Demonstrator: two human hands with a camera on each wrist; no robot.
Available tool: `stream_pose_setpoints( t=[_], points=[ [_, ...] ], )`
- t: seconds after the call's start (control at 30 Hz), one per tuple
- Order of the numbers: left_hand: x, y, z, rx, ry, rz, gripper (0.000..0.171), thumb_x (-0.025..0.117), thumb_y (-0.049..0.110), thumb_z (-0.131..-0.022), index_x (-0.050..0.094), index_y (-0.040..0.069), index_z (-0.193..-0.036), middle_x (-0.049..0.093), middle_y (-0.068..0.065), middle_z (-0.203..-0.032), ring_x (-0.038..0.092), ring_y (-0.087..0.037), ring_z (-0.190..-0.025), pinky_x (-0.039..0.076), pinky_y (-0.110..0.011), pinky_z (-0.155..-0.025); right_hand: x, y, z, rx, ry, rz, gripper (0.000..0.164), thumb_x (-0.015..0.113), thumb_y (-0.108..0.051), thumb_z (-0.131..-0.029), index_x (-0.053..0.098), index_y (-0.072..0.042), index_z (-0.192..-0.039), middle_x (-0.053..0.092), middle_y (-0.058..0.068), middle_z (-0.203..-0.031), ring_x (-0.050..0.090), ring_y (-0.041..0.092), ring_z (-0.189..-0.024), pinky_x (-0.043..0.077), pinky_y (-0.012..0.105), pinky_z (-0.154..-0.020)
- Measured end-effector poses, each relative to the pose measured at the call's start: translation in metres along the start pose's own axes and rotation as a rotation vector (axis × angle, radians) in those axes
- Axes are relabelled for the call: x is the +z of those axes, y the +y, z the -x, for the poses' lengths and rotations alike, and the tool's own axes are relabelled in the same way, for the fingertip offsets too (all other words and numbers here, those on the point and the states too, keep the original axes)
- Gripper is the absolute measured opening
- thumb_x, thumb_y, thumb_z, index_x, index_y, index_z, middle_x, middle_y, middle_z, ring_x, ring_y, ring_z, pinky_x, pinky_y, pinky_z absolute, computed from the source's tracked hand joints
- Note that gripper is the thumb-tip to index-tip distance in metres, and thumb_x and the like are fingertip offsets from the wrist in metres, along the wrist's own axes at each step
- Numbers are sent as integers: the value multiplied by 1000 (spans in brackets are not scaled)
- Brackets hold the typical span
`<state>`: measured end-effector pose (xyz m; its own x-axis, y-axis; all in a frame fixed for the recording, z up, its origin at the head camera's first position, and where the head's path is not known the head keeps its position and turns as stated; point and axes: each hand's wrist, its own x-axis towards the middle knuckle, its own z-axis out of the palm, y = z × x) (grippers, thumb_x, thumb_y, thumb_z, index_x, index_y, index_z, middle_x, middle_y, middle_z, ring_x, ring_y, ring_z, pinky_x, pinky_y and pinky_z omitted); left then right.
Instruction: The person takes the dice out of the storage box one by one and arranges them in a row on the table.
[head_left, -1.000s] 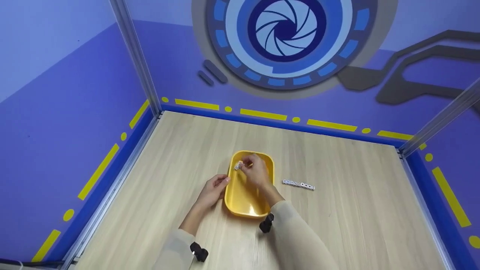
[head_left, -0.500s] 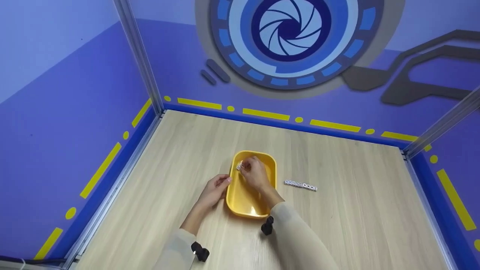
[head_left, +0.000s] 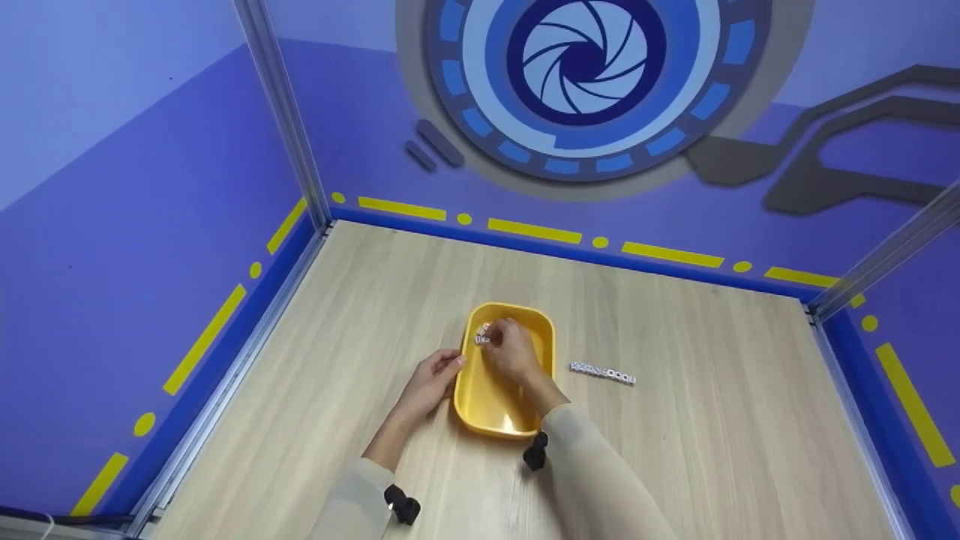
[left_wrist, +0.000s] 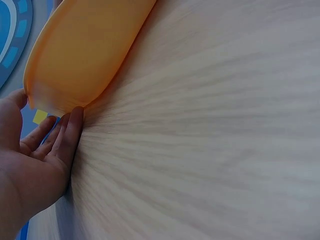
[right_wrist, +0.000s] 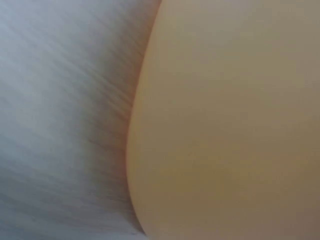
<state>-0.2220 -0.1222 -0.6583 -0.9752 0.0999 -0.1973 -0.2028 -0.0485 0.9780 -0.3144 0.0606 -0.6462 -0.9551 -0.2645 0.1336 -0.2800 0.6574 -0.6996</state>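
A yellow rectangular tray (head_left: 495,405) with rounded corners stands on the table. My left hand (head_left: 427,384) holds its left side: in the left wrist view the thumb is at the rim and the fingers (left_wrist: 74,125) lie against the outer wall. Inside the tray, near its far left corner, my right hand (head_left: 514,351) pinches a small white piece (head_left: 482,339) with dark markings. Part of this piece is hidden by the fingertips. Only the tray wall (right_wrist: 215,120) and table show in the right wrist view.
Right of the tray lies a narrow row of small white patterned blocks (head_left: 602,373) on the wooden table (head_left: 697,420). Blue-purple panels (head_left: 150,247) with metal corner posts (head_left: 289,112) enclose the table at the back and sides.
The white piece at my right fingertips has shifted slightly and now looks bent or split into two parts. The left hand stays at the tray's side. The head view has drifted slightly.
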Motion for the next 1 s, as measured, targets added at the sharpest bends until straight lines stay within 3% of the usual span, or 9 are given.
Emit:
stream_pose_setpoints(
  t=[0.23,0.37,0.47,0.6,0.7,0.83,1.0],
  points=[
    [3,-1,-1,13,-15,21,58,60,43,-99,50,2,-138,59,-20,-128,65,-32,-110,58,-38,-83,-1,2,0,22,-44,16,12,76,-3,-82,69,-8,-90,64,1,-84,56,14,-77,49,30,-71],
    [5,4,0,7,9,11,54,60,39,-99,50,2,-138,59,-21,-129,65,-32,-109,59,-37,-80,-2,1,-1,42,-68,18,12,76,-4,-82,70,-8,-92,66,1,-85,57,15,-78,50,31,-72],
    [7,20,4,36,31,-30,47,60,27,-100,50,0,-138,58,-25,-130,63,-34,-112,57,-40,-84,-3,0,-1,57,-90,14,13,76,-3,-83,71,-9,-94,67,2,-88,58,15,-79,51,31,-73],
    [9,44,6,122,40,-115,44,59,13,-99,49,-6,-137,56,-29,-131,57,-37,-119,51,-43,-96,-3,-1,-2,59,-93,13,13,75,-2,-83,72,-8,-94,68,2,-88,59,16,-79,53,32,-73],
    [9,52,1,151,35,-107,45,58,11,-100,47,-6,-140,53,-31,-134,55,-41,-121,51,-45,-97,-3,-2,-4,40,-80,10,13,76,-1,-82,72,-6,-94,68,3,-86,59,17,-78,53,33,-72],
    [8,43,-11,129,10,10,46,54,8,-101,43,-6,-143,50,-33,-137,53,-46,-123,51,-52,-95,-3,-2,-3,18,-85,17,14,75,-2,-82,72,-7,-94,68,3,-87,59,16,-78,52,32,-73],
    [8,27,-22,68,-19,66,45,53,14,-103,45,1,-146,49,-25,-143,55,-41,-124,52,-47,-96,-5,-1,-2,-1,-81,43,12,76,-4,-82,71,-8,-92,68,2,-87,58,15,-79,52,32,-74]
  ],
)
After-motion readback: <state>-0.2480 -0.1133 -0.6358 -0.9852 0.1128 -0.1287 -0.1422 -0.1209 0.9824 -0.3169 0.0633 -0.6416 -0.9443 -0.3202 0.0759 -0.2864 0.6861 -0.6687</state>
